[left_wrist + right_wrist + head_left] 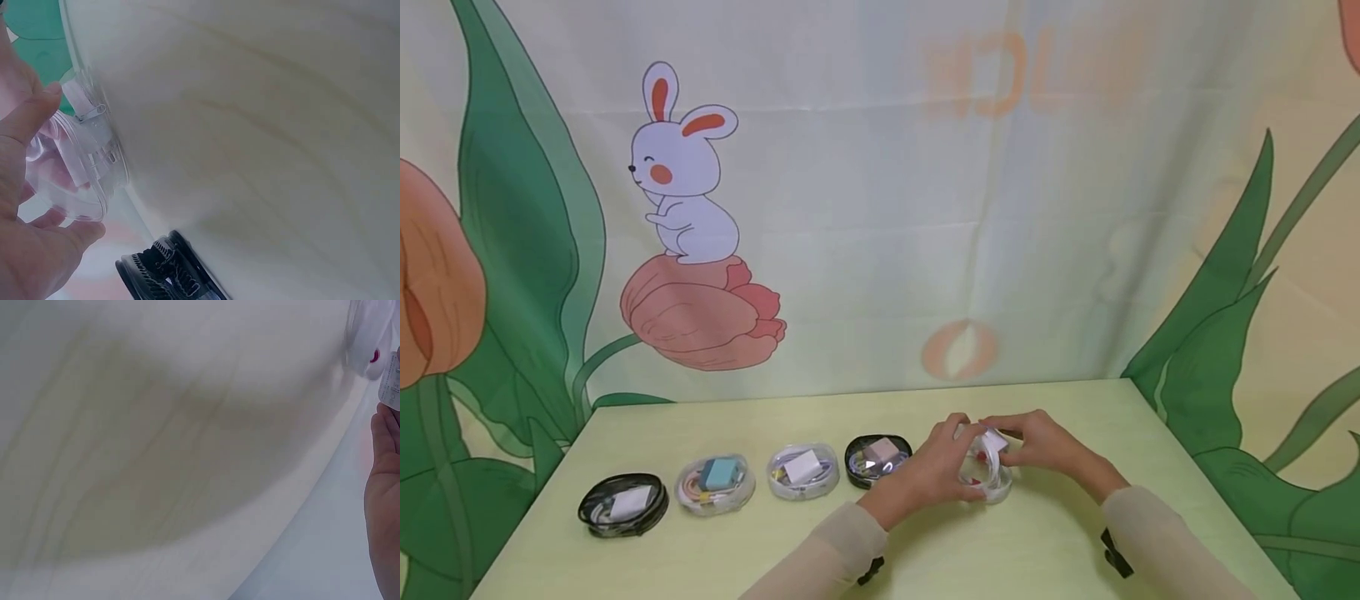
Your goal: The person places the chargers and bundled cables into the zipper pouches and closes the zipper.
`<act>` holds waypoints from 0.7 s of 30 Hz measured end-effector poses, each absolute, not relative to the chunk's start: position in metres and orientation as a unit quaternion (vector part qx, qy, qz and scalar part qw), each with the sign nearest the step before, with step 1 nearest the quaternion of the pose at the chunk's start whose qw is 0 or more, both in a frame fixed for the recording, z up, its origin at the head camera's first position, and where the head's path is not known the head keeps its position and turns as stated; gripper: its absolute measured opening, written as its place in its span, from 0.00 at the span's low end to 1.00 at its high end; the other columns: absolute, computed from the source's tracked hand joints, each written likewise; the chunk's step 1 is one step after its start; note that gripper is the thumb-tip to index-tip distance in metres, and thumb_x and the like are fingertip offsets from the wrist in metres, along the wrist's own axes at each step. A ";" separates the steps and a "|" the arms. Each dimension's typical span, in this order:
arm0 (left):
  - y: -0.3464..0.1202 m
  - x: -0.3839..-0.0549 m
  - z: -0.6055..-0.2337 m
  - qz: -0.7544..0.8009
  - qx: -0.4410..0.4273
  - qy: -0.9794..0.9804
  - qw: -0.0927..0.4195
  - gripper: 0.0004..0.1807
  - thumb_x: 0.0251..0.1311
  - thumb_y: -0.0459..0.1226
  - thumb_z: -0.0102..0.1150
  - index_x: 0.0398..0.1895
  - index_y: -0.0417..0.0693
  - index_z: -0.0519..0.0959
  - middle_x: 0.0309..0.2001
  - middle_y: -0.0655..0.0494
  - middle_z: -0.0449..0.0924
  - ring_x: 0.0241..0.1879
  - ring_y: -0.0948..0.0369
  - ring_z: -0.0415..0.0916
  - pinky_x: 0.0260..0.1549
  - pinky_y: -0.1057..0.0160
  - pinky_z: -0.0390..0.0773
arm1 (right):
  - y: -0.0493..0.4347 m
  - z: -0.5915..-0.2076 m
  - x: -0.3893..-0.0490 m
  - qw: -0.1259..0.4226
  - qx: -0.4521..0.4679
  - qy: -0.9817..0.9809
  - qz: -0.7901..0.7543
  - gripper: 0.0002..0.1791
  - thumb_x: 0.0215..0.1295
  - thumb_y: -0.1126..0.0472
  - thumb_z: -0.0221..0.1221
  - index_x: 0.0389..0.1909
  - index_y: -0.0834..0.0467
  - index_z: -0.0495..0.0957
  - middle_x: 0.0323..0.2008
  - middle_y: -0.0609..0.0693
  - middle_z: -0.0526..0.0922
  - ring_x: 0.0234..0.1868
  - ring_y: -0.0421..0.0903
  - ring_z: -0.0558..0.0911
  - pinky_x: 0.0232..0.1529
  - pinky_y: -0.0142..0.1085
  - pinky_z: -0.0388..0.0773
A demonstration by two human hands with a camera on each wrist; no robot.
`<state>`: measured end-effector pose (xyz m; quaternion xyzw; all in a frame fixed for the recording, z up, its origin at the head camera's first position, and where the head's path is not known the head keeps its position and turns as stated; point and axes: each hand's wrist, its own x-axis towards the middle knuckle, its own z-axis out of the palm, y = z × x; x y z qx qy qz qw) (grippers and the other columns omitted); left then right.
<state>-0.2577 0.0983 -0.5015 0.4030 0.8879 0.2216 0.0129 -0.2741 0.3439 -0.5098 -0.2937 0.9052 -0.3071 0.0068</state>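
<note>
On the right part of the table, my left hand (928,467) grips a clear round zip pouch (994,490), tilted up, its thumb and fingers spread around the rim. In the left wrist view, the zip pull (94,112) of the pouch (65,181) shows near the thumb. My right hand (1048,442) pinches a white charger plug (996,440) at the pouch's opening. The right wrist view shows printed text on the charger plug (390,387), beside the pouch (370,337). Whether a cable lies in this pouch is hard to tell.
Left of my hands stands a row of pouches: a black-rimmed one (877,460) close to my left hand, a clear one with a white plug (802,472), a clear one with a blue plug (715,484) and a black one (623,505). A printed curtain (865,250) hangs behind the table.
</note>
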 end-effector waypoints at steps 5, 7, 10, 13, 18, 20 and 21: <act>0.098 -0.258 -0.502 0.225 0.402 0.888 0.012 0.48 0.54 0.52 0.76 0.74 0.52 0.61 0.69 0.48 0.58 0.66 0.49 0.63 0.59 0.58 0.76 | 0.338 -0.511 -0.268 0.013 -0.309 0.898 -0.312 0.33 0.59 0.59 0.73 0.66 0.56 0.78 0.60 0.52 0.82 0.59 0.49 0.81 0.55 0.50 0.81; 0.098 -0.258 -0.502 0.228 0.401 0.887 0.010 0.46 0.54 0.52 0.76 0.72 0.52 0.62 0.69 0.47 0.58 0.66 0.49 0.63 0.58 0.58 0.76 | 0.336 -0.513 -0.266 0.015 -0.311 0.897 -0.315 0.32 0.58 0.59 0.73 0.65 0.58 0.78 0.59 0.52 0.83 0.59 0.50 0.81 0.55 0.50 0.81; 0.098 -0.258 -0.501 0.237 0.397 0.887 0.011 0.45 0.53 0.51 0.77 0.70 0.52 0.63 0.69 0.46 0.59 0.65 0.50 0.64 0.57 0.57 0.77 | 0.333 -0.518 -0.265 0.018 -0.311 0.898 -0.310 0.30 0.57 0.58 0.74 0.62 0.60 0.81 0.57 0.51 0.85 0.58 0.49 0.82 0.56 0.47 0.81; 0.098 -0.257 -0.501 0.244 0.394 0.886 0.016 0.45 0.52 0.50 0.78 0.70 0.51 0.64 0.70 0.45 0.59 0.65 0.49 0.64 0.56 0.57 0.77 | 0.330 -0.523 -0.266 0.016 -0.321 0.899 -0.298 0.27 0.56 0.58 0.75 0.57 0.61 0.83 0.52 0.50 0.87 0.55 0.45 0.83 0.54 0.44 0.82; 0.097 -0.256 -0.501 0.251 0.391 0.885 0.022 0.47 0.52 0.49 0.78 0.71 0.51 0.63 0.70 0.45 0.58 0.66 0.49 0.64 0.55 0.59 0.78 | 0.328 -0.526 -0.268 0.004 -0.344 0.895 -0.283 0.24 0.54 0.60 0.75 0.52 0.64 0.84 0.48 0.53 0.89 0.49 0.40 0.84 0.49 0.41 0.83; 0.097 -0.257 -0.501 0.251 0.392 0.885 0.021 0.47 0.52 0.49 0.78 0.72 0.51 0.63 0.70 0.46 0.58 0.65 0.50 0.64 0.55 0.60 0.77 | 0.328 -0.525 -0.268 0.003 -0.346 0.895 -0.280 0.24 0.55 0.60 0.75 0.52 0.64 0.84 0.47 0.53 0.89 0.49 0.40 0.84 0.49 0.40 0.83; 0.096 -0.258 -0.501 0.251 0.393 0.884 0.019 0.47 0.52 0.49 0.78 0.72 0.51 0.63 0.70 0.46 0.58 0.65 0.50 0.64 0.55 0.60 0.77 | 0.328 -0.525 -0.269 0.003 -0.346 0.896 -0.280 0.23 0.55 0.59 0.75 0.51 0.64 0.84 0.47 0.52 0.89 0.48 0.40 0.84 0.49 0.40 0.83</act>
